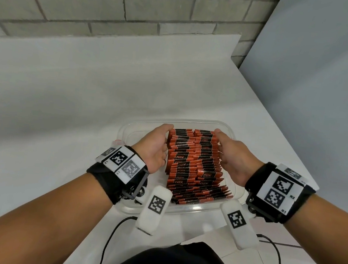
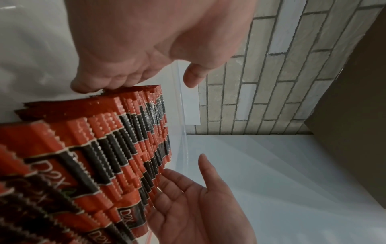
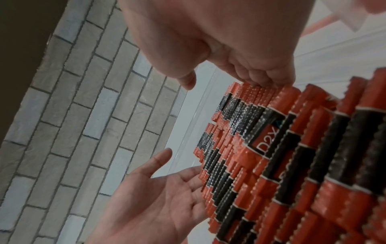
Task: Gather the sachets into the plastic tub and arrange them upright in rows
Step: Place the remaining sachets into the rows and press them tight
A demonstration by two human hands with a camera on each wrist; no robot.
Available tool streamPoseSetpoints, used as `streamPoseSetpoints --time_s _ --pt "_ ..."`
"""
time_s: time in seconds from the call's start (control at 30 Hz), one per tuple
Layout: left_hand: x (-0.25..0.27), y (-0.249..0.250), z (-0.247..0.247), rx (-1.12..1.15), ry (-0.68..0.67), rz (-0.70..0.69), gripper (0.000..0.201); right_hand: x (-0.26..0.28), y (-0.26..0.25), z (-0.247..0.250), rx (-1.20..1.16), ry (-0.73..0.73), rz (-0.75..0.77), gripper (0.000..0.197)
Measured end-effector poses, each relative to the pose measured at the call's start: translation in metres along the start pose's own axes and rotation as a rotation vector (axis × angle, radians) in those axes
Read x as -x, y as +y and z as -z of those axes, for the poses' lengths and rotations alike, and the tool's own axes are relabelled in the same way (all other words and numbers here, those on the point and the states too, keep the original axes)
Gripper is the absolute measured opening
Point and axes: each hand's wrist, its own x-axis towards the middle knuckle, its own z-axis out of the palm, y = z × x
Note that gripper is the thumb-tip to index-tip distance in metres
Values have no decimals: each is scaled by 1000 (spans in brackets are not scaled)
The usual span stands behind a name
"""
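The sachets [image 1: 195,165] were small red-and-black packets printed "D2X" with serrated top edges. They stood on edge, packed tightly in about 2 rows side by side, some leaning toward the near end. They filled the middle of the clear plastic tub [image 1: 230,133], which sat on a white surface.

Sachets [image 1: 195,165]: you can read "D2X" in white on the black bands.
Right wristband plate [image 1: 278,189]: "R2" and "R1" at its 4 o'clock edge.
Left wristband plate [image 1: 121,162]: "L1", beside square codes.
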Motion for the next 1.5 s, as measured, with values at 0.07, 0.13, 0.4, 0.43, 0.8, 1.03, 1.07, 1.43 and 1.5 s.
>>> streamPoseSetpoints --time_s 0.07,0.13,0.4,0.43,0.8,1.03,1.07,1.43,1.5 --pt "1 0 -1 0 -31 3 33 3 -2 -2 -1 -10 5 50" --pt "1 -1 -2 3 -30 -4 32 5 -3 -4 -10 -13 5 50" --pt "1 2 -2 -5 -7 -26 38 5 -5 -9 11 -6 9 44" --pt "1 2 -2 -5 -1 -24 37 5 -5 -9 10 -8 15 44" --pt "0 2 0 -19 16 -49 36 8 -9 -10 20 16 29 44" --pt "1 2 -2 -14 7 -41 36 10 -11 -12 -3 7 31 47" --pt "0 2 -2 -14 5 -41 37 9 -11 -13 1 13 31 47" --pt "5 2 -4 1 -20 -43 38 12 -13 -13 9 -9 38 47" --pt "6 3 -4 9 -18 -31 38 13 -14 -13 12 -9 28 44"
